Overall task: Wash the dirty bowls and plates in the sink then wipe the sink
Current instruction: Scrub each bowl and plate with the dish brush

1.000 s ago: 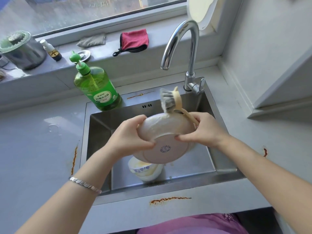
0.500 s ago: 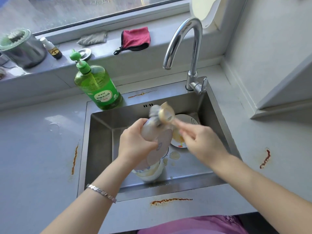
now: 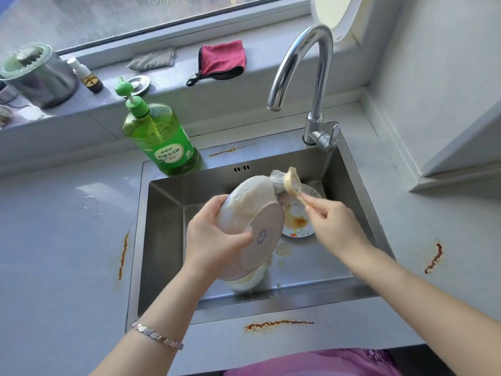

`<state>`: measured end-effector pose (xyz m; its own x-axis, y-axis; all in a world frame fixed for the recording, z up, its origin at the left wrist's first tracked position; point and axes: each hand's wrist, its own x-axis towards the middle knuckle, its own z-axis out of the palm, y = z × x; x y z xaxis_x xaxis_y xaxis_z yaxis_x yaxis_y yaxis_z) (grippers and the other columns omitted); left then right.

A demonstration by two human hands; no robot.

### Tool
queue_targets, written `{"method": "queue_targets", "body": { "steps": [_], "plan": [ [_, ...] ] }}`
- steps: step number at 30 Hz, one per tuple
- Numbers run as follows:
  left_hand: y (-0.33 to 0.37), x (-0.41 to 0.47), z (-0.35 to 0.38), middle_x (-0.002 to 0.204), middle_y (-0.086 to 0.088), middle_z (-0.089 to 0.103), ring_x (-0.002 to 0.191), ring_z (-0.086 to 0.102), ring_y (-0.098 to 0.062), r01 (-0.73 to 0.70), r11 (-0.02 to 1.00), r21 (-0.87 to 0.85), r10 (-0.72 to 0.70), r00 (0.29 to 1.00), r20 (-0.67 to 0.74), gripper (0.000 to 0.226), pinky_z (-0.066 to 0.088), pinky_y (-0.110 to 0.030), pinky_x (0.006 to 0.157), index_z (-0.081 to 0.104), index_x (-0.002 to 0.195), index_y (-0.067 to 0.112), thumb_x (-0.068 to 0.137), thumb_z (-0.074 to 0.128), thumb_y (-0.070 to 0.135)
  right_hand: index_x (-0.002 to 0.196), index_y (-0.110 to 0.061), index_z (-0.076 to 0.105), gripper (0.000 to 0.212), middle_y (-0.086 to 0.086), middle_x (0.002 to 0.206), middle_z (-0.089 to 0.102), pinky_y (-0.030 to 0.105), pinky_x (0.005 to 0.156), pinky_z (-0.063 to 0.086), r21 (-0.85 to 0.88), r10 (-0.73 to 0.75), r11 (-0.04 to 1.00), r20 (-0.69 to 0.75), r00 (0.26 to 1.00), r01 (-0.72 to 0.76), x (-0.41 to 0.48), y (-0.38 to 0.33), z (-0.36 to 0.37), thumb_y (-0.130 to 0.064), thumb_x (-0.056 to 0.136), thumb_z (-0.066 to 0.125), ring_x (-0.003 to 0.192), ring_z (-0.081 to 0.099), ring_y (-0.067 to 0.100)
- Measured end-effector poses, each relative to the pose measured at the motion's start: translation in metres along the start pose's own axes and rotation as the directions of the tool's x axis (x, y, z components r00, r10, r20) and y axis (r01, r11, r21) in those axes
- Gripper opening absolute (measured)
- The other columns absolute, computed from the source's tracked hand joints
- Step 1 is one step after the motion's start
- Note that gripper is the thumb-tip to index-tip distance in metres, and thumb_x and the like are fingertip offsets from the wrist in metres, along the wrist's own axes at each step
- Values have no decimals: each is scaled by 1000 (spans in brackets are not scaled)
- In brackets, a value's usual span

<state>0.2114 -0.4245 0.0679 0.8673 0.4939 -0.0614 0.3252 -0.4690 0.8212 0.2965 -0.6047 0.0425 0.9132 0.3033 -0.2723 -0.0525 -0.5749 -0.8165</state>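
Two hands hover over one steel sink (image 3: 168, 240), by my count. The left hand (image 3: 214, 237) grips one soapy white bowl (image 3: 252, 210), tilted base-outward at frame centre. The right hand (image 3: 333, 226) pinches the handle of one wooden dish brush (image 3: 290, 183), its bristles touching the bowl's upper edge. Beneath lie one sauce-stained white plate (image 3: 298, 223) and one second white bowl (image 3: 244, 282). One green soap bottle (image 3: 162, 137) stands upper left.

We count two bowls, a soapy bowl (image 3: 250, 210) and a white bowl (image 3: 244, 284); one plate (image 3: 295, 229); one dish brush (image 3: 284, 185); one detergent bottle (image 3: 162, 137); two cloths, a grey cloth (image 3: 151, 59) and a red cloth (image 3: 222, 58).
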Motion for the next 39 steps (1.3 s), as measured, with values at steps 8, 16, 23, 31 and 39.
{"method": "queue_targets", "body": {
  "steps": [8, 16, 23, 31, 39],
  "plan": [
    [5, -3, -10, 77, 31, 61, 69, 56, 8, -9, 997, -77, 4, 998, -67, 41, 46, -6, 62, 56, 81, 41, 50, 71, 20, 120, -44, 54, 37, -9, 82, 69, 19, 68, 40, 113, -17, 994, 10, 1000, 16, -5, 1, -1, -17, 95, 48, 77, 60, 12],
    [2, -3, -10, 76, 31, 62, 67, 56, 9, -5, 997, -80, -1, 997, -80, 49, 49, -10, 63, 56, 82, 41, 57, 81, 7, 122, -39, 55, 36, -5, 85, 72, 31, 82, 47, 87, -35, 996, 44, 998, 32, 0, -1, 1, -17, 95, 48, 87, 64, 17],
    [0, -1, -11, 80, 21, 65, 69, 59, 5, 51, 993, -107, -60, 995, -78, 41, 54, -22, 68, 59, 83, 39, 50, 74, 21, 121, -39, 58, 35, -20, 38, 42, 19, 61, 33, 82, -78, 994, 64, 995, 73, -1, -1, 4, -18, 94, 48, 51, 39, 5],
    [1, 5, -8, 72, 22, 67, 65, 61, 5, 124, 964, -237, -160, 977, -140, 40, 54, -20, 66, 60, 84, 34, 50, 73, 18, 122, -35, 54, 35, -20, 69, 66, 20, 69, 47, 190, -79, 979, 53, 995, 67, 2, -1, 9, -14, 94, 49, 66, 57, 7],
    [13, 31, -1, 92, 5, 66, 75, 63, -8, 80, 897, -435, -291, 848, -444, 49, 54, -25, 74, 58, 101, 25, 54, 72, 20, 126, -14, 55, 34, -11, 112, 62, 6, 82, 37, 329, 100, 932, 168, 981, -151, -23, 29, 50, -8, 94, 49, 102, 52, -4]
  ]
}}
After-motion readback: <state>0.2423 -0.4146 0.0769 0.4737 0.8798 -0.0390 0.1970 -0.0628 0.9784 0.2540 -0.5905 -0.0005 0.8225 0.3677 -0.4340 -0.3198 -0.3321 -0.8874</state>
